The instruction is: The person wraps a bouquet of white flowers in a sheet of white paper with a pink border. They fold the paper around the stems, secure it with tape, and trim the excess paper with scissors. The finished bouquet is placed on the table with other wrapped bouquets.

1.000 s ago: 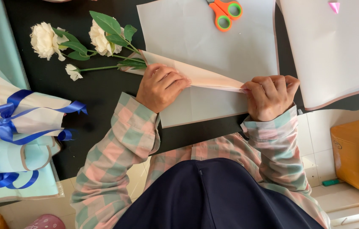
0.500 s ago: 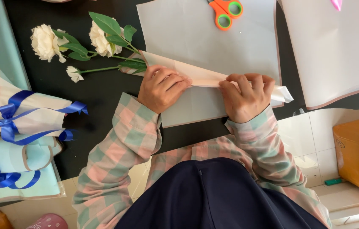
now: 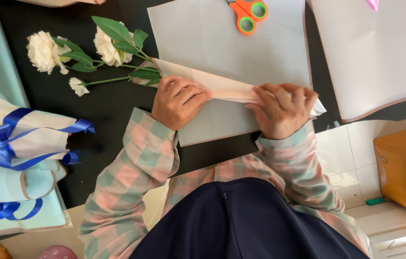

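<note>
Your left hand (image 3: 180, 101) presses and your right hand (image 3: 282, 109) pinches the folded cream wrapping paper (image 3: 222, 87) around white artificial rose stems (image 3: 112, 79) on the black table (image 3: 102, 105). Uneven pressure could skew the crease or bend stems.

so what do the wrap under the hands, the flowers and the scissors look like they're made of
The folded wrap under the left hand and right hand looks like thin matte paper, pale cream: it holds sharp creases. The white flowers could be fabric or real; the leaves look smooth and even, so I cannot tell. The scissors have glossy orange handles with green linings, probably plastic; the blades are out of view.
</note>
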